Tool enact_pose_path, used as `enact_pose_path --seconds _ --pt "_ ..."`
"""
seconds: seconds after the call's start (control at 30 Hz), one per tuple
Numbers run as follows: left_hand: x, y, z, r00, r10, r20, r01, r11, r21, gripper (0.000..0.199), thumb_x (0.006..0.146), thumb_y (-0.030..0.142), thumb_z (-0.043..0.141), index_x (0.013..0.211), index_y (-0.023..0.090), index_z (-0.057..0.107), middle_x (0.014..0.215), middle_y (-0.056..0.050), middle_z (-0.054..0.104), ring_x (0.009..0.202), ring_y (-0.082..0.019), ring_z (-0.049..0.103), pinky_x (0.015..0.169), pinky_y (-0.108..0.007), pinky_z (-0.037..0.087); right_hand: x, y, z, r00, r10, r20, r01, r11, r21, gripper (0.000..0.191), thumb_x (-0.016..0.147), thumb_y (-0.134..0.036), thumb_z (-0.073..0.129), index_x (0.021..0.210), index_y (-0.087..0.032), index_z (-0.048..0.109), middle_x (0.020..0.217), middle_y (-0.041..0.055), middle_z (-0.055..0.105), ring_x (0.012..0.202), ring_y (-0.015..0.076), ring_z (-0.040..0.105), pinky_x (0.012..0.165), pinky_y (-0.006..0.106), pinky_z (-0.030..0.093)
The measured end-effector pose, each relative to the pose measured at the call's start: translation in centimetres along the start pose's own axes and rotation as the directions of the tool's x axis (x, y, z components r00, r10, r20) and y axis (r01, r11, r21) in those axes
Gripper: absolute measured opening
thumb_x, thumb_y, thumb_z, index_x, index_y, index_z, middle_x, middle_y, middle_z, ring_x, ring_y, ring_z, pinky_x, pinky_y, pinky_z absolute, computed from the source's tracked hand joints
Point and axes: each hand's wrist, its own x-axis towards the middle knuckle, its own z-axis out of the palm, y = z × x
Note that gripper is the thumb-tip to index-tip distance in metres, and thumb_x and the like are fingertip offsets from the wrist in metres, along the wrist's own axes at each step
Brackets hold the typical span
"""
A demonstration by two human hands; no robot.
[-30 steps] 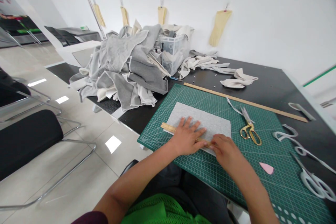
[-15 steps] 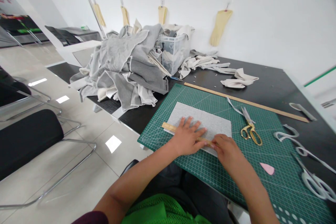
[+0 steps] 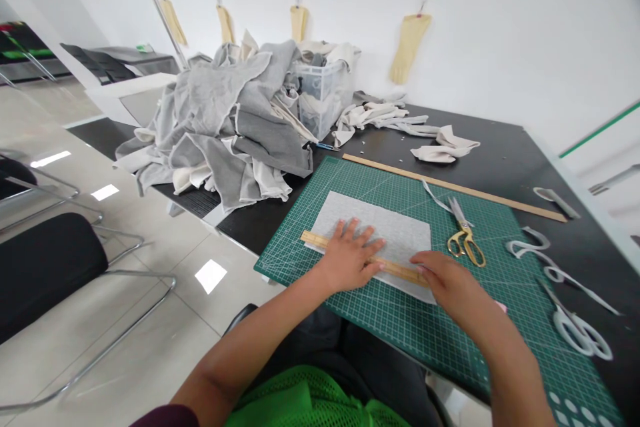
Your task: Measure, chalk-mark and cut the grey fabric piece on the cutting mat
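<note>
A light grey piece of fabric (image 3: pixel 380 217) lies flat on the green cutting mat (image 3: pixel 500 320). Across its near part runs a short wooden ruler (image 3: pixel 314 239). My left hand (image 3: pixel 346 260) is spread flat, fingers on the fabric and palm over the ruler, pressing both down. At the ruler's right end, my right hand (image 3: pixel 447 280) has its thumb and forefinger closed on it; the other fingers are curled and partly hidden. Gold-handled scissors (image 3: pixel 466 240) rest on the mat, right of the fabric. A pink piece (image 3: pixel 501 307) is mostly hidden by my right forearm.
A long wooden ruler (image 3: pixel 450 185) lies along the mat's far edge. White-handled scissors (image 3: pixel 580 333) and curled fabric strips (image 3: pixel 537 250) are at the right. A big heap of grey cloth (image 3: pixel 215 113) and a clear bin (image 3: pixel 323 97) stand at the back left.
My right hand has shifted along to the ruler's right end, uncovering more of the ruler and fabric corner. My left hand stays in place. The whole view has turned slightly right.
</note>
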Motion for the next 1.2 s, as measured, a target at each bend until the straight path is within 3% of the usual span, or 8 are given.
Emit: enact_pose_path --seconds 0.2,0.43,0.9,1.2 --pt "0.2 -0.1 0.1 1.0 0.009 0.015 -0.009 1.0 0.005 0.056 0.101 0.06 0.041 0.152 0.035 0.046 0.162 -0.002 0.041 0.153 -0.039 0.025 0.123 -0.066 0.018 -2.4 3.8 -2.7 0.972 0.215 0.092 -0.214 0.977 -0.02 0.028 0.09 -0.026 0.049 0.091 -0.022 0.076 0.091 0.0082 0.077 0.086 0.0268 0.07 0.08 0.038 0.052" --pt "0.2 0.1 0.1 0.999 0.014 0.038 -0.015 0.999 0.039 0.055 0.102 0.059 0.041 0.152 0.035 0.045 0.162 -0.002 0.04 0.153 -0.039 0.025 0.124 -0.066 0.017 -3.0 4.1 -2.8 0.93 0.288 0.23 -0.294 0.956 -0.008 0.02 0.086 -0.023 0.052 0.087 -0.024 0.073 0.085 0.0046 0.074 0.081 0.0237 0.067 0.072 0.033 0.046" --pt "0.4 0.2 -0.1 0.998 0.009 0.054 -0.011 1.0 0.028 0.058 0.103 0.063 0.035 0.151 0.034 0.046 0.162 -0.003 0.041 0.153 -0.039 0.024 0.123 -0.066 0.018 -2.8 4.3 -2.4 0.912 0.311 0.266 -0.309 0.95 -0.051 0.015 0.085 -0.024 0.056 0.082 -0.022 0.071 0.087 0.0055 0.07 0.084 0.0235 0.064 0.075 0.033 0.043" --pt "0.5 0.2 -0.1 0.999 0.004 0.045 -0.006 0.999 0.034 0.05 0.106 0.054 0.031 0.15 0.035 0.047 0.161 -0.002 0.042 0.153 -0.038 0.027 0.122 -0.066 0.021 -2.8 3.9 -2.7 0.918 0.287 0.274 -0.283 0.957 -0.054 0.013 0.083 -0.024 0.059 0.082 -0.022 0.072 0.089 0.0066 0.07 0.087 0.0248 0.063 0.079 0.033 0.044"
